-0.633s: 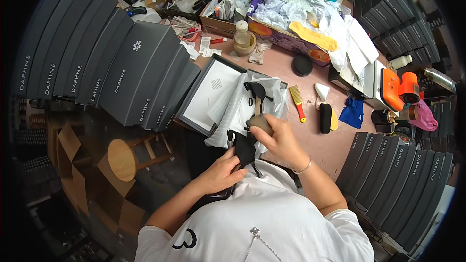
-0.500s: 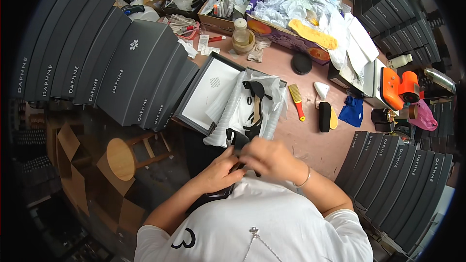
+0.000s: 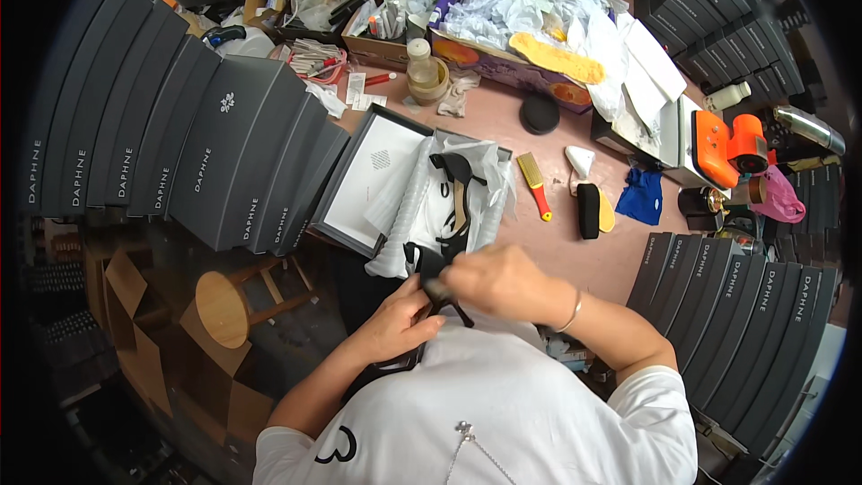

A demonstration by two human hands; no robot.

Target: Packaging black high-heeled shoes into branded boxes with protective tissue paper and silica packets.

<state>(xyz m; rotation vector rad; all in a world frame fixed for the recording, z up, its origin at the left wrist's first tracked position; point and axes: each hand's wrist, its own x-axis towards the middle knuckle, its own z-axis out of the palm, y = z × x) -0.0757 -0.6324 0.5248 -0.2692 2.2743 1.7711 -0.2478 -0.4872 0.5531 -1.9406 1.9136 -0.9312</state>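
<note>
I was standing in what looked like a small shoe workshop or packing room; which of the two, I couldn't tell. Matching dark grey shoe boxes point(image 3: 238, 153) towered at the left, with another stack of boxes point(image 3: 732, 341) on the right and further boxes point(image 3: 718, 27) behind. On the pinkish counter point(image 3: 582, 260) a box with its lid point(image 3: 373, 171) beside it held a black heeled shoe point(image 3: 460, 198) among white tissue. Around it lay the trade's bits: a red-and-yellow-handled brush point(image 3: 534, 184), a yellow insole point(image 3: 561, 58), a carton point(image 3: 503, 72) heaped with crumpled paper. Below stood a plain wooden stool point(image 3: 222, 305) and open brown cartons point(image 3: 162, 350).
</note>
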